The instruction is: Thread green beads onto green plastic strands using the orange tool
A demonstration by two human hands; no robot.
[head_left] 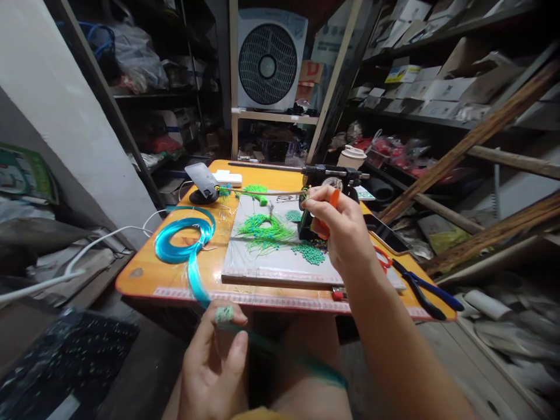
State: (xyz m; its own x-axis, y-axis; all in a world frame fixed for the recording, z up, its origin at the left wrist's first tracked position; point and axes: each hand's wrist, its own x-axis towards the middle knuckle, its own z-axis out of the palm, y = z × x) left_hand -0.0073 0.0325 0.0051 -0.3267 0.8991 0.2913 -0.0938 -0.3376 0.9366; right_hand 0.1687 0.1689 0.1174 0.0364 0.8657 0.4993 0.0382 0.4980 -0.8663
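My left hand [214, 361], with green tape round one finger, is low in front of the table edge. Its thumb and fingers close on a blue-green bundle of fine strands [199, 286], whose blurred tail hangs right over my legs. The bundle runs up to a coil [165, 239] on the table. Above a grey board [245, 274], my right hand [336, 219] wraps round an orange-handled tool [334, 199], its working end hidden. Its thumb and forefinger pinch together at the end of a thin rod [262, 192], beside a black clamp-like device [330, 175]. What they pinch is too small to name.
On the board lie green beaded strands [265, 230] and a pile of teal beads [311, 253]. Pliers [420, 289], red-handled scissors [383, 256] and a phone [388, 234] lie right. A grey lamp-like stand [203, 181] stands left; a wooden ladder [472, 140] leans right.
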